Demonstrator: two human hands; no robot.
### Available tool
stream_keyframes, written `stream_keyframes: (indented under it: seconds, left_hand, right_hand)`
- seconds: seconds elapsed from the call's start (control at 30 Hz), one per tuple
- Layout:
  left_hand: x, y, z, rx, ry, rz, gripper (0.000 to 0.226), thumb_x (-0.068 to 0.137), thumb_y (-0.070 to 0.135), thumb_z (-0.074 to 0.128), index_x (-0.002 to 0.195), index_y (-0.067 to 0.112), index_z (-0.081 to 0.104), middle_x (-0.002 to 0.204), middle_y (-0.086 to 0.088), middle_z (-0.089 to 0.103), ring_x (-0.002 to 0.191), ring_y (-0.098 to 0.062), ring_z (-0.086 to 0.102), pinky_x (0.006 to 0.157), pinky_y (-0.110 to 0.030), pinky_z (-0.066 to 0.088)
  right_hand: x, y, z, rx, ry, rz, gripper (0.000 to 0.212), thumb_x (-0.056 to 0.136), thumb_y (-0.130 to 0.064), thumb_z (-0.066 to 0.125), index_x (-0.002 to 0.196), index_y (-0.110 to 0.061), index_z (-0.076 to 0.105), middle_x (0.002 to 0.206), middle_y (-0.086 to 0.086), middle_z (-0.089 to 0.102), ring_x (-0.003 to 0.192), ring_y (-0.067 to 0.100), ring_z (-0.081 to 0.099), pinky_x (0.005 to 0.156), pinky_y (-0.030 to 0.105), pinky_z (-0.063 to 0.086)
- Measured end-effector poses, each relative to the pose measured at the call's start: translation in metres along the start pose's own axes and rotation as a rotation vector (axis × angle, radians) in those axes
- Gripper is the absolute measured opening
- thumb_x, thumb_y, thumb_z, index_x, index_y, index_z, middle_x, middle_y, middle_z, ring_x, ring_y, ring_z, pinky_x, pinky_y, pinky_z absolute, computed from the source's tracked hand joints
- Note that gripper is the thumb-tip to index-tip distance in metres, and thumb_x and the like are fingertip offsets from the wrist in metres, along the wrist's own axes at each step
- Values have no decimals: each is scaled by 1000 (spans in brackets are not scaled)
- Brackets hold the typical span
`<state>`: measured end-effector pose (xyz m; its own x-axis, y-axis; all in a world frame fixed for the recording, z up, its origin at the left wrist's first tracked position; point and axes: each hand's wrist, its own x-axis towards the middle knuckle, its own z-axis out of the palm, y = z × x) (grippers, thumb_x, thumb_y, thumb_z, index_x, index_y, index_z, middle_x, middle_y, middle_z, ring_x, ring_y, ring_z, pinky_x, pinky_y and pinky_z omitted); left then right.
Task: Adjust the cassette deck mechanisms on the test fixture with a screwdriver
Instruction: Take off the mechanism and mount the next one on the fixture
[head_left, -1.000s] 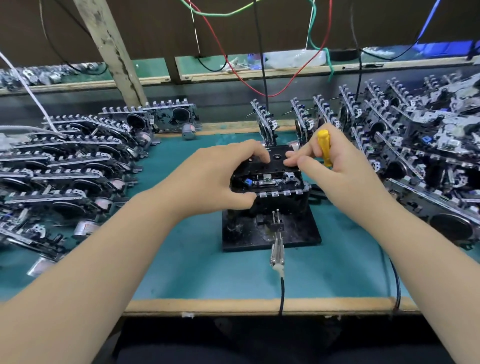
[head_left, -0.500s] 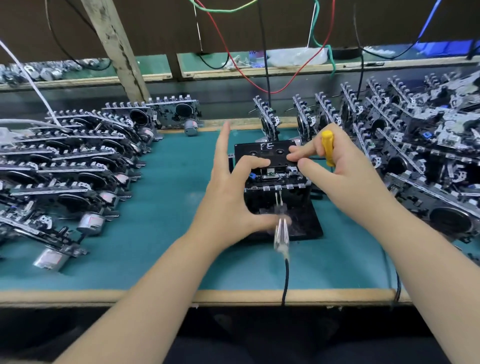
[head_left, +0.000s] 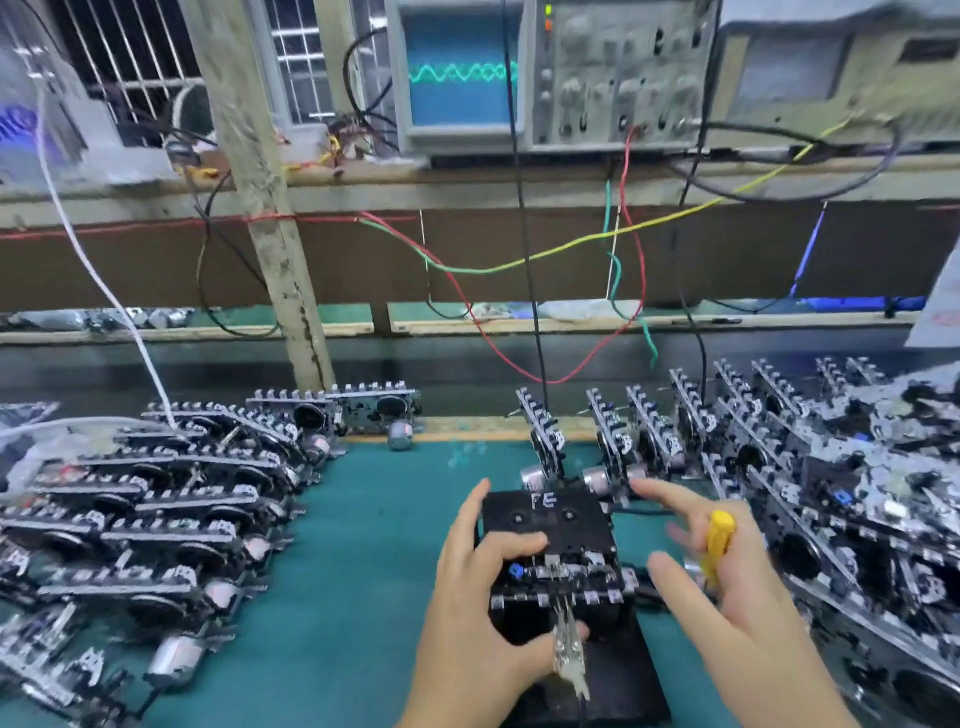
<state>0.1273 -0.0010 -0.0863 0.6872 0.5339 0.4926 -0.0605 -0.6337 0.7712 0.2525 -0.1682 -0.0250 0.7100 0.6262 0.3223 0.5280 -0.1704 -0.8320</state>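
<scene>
Two hands at the black test fixture (head_left: 587, 670) on the teal worktop (head_left: 363, 571). Cassette deck mechanism (head_left: 558, 566) seated on the fixture, black cassette (head_left: 545, 519) marked "FE" on top. Left hand (head_left: 483, 618) grasping the mechanism's left side, index finger across its top, thumb by the metal clip (head_left: 569, 649) in front. Right hand (head_left: 727, 587) just right of the fixture, pinning a yellow screwdriver (head_left: 719, 545) with curled fingers, index finger extended. Oscilloscope (head_left: 550, 73) on the shelf behind the fixture, green wave on screen.
</scene>
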Motion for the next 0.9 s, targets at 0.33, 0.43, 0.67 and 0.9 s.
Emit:
stream_keyframes:
  seconds: [0.33,0.43,0.67,0.9]
  left_hand:
    - [3,7,0,1,-1,-5,61,60,54,85,114,56,56,157,39,7,145,7,26,109,-27,35]
    - [3,7,-1,-9,2,-21,61,59,53,85,114,56,57,157,38,9,144,8,26,103,-17,32]
    - [6,12,-3,-27,-23,-87,63,62,26,95,105,55,61,157,36,15,144,8,27,110,-17,32]
    - [6,8,-2,-29,1,-62,68,62,16,95,104,55,58,161,17,22,146,2,28,117,-32,34]
  right_hand:
    - [-12,12,6,-237,96,0,17,83,-16,55,76,-28,45,86,0,52,80,15,49,74,32,37]
    - [-10,10,-6,-304,-63,57,28,95,-6,63,83,-28,53,78,-6,56,75,4,53,70,17,41]
    - [5,-58,-18,77,179,-227,42,90,-6,72,105,-41,56,92,-10,74,86,8,71,77,17,53]
    - [28,-69,6,227,-19,-285,31,89,-1,68,108,-23,56,87,4,72,84,23,72,81,43,61]
